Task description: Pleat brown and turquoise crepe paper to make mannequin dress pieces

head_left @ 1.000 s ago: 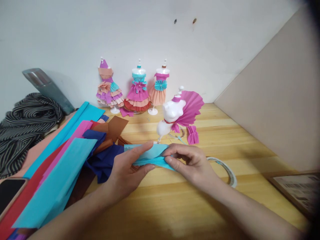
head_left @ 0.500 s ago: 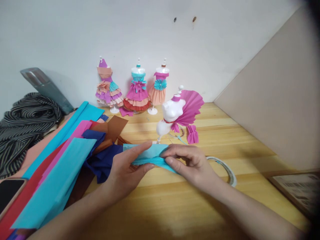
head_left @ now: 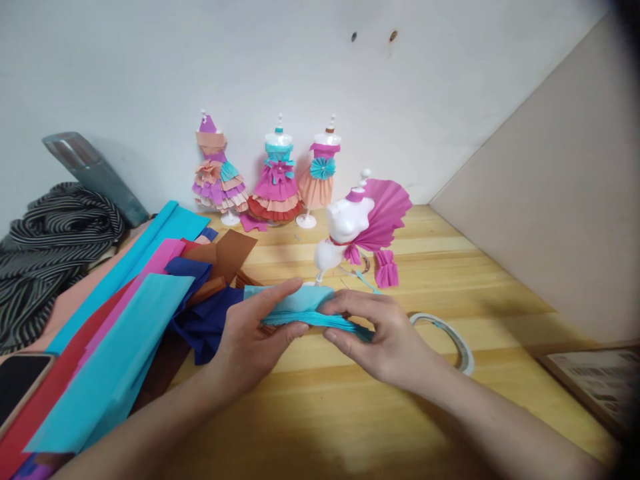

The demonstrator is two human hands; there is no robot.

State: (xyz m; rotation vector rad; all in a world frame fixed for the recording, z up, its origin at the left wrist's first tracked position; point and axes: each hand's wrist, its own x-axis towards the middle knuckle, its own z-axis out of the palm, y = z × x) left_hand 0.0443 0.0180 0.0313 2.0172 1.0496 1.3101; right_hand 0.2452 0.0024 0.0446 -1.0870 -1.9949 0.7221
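Observation:
A strip of light blue crepe paper (head_left: pixel 305 300), its near side gathered into narrow pleats, is held above the table between both hands. My left hand (head_left: pixel 255 333) pinches its left part, thumb below and fingers over the top. At the other end my right hand (head_left: pixel 385 330) grips the pleats between thumb and fingers. Just beyond the paper leans a small white mannequin (head_left: pixel 345 223) with a pleated magenta paper fan (head_left: pixel 387 210) at its back. A gathered magenta paper piece (head_left: pixel 387 269) lies to its right.
Three mannequins in paper dresses, the middle one (head_left: pixel 277 177) among them, stand by the wall. Coloured paper sheets (head_left: pixel 120 353), a phone (head_left: pixel 23 383) and striped cloth (head_left: pixel 65 227) lie left. A tape roll (head_left: pixel 465 353) rests near my right wrist; a framed board (head_left: pixel 590 380) is far right.
The fingers and thumb of my right hand have spread a little wider around the pleated edge, and more folds show between them. My left hand stays nearly in place.

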